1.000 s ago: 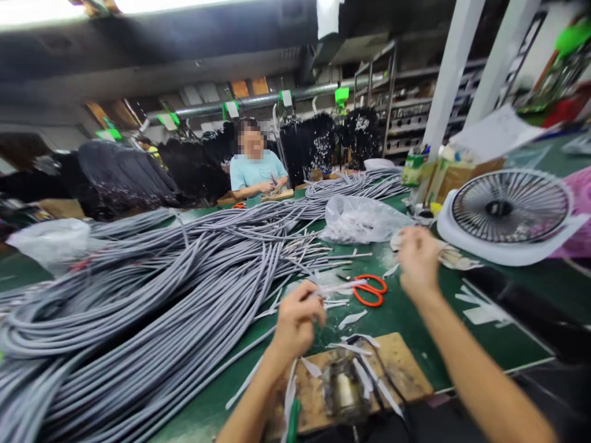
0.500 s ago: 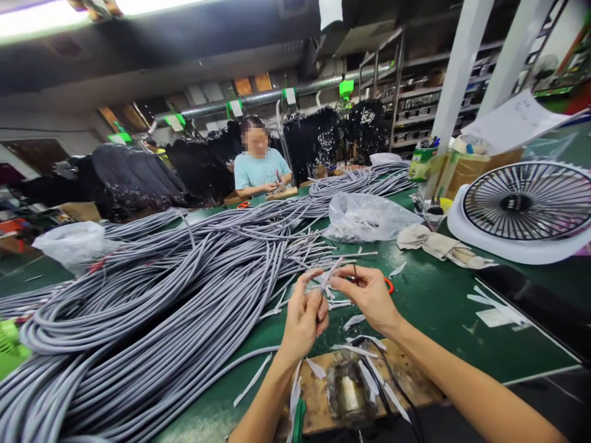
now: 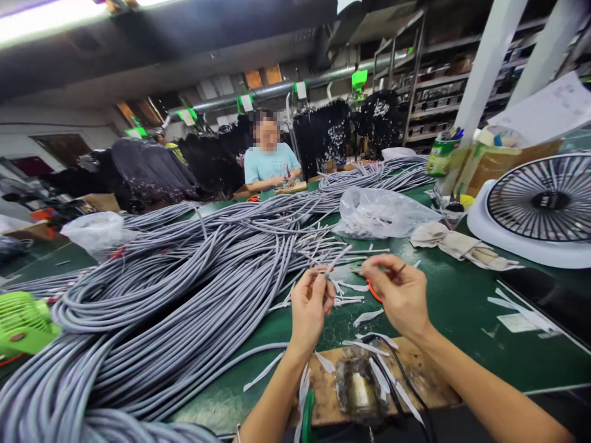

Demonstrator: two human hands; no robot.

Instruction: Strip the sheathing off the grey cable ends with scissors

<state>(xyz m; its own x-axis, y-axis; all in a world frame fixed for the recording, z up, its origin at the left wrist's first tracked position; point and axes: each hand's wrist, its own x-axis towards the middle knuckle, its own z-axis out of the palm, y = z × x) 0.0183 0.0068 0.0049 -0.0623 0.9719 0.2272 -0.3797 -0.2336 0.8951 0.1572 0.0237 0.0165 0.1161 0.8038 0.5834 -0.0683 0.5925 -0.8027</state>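
Note:
My left hand (image 3: pixel 313 301) is closed round a grey cable (image 3: pixel 327 271), whose pale stripped end points up and to the right. My right hand (image 3: pixel 397 289) is a short way to the right, thumb and fingers pinched together. Something small and dark shows at its fingertips, too blurred to name. Beside that hand an orange loop handle (image 3: pixel 375 291) lies on the table, partly hidden. Below the hands, a wooden board (image 3: pixel 323 394) bears a metal cylinder (image 3: pixel 360 384) with black leads. White strips (image 3: pixel 368 316) are scattered around it.
A big bundle of grey cables (image 3: pixel 184 295) fills the left of the green table (image 3: pixel 462 320). Clear plastic bags (image 3: pixel 383 212), cloth gloves (image 3: pixel 462 243) and a white fan (image 3: pixel 489 237) are further back. A green fan (image 3: pixel 23 323) is at left. Across the table sits a co-worker (image 3: pixel 272 161).
My right hand has moved right, away from the cable end it was touching. My left hand still holds the cable. The view has shifted a little to the left.

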